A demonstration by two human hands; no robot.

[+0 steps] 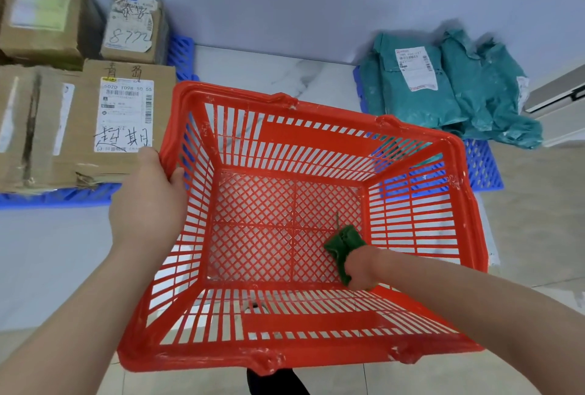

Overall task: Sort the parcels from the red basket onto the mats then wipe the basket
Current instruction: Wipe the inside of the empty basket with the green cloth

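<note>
Basket held and wiped, parcels already on the mats

Basket, red and slatted [411, 214], sits on the pale floor between two blue mats, seen from above with its lattice bottom bare except for the cloth and the hand in it. The left hand [148, 198] grips the basket's left rim, thumb over the top edge and the fingers wrapped out of sight on the outer side. The right hand [361, 271] reaches down inside, closed around a folded green cloth [343, 244] that is pressed against the bottom grid near the right wall.

On the left blue mat [60, 197] lie brown cardboard boxes: a large one with a white shipping label and black handwriting [126, 109] just beside the basket's left rim, a taped one [28, 128] to its left, a small box marked with handwritten digits [134, 27] behind it, and another box [41, 18] in the far left corner.

On the right blue mat [484, 166] lie crumpled teal plastic mailer bags [456, 90], one with a white label facing up. They rest near the basket's far right corner, against a light wall.

White smears mark the basket's rim in several places.
</note>
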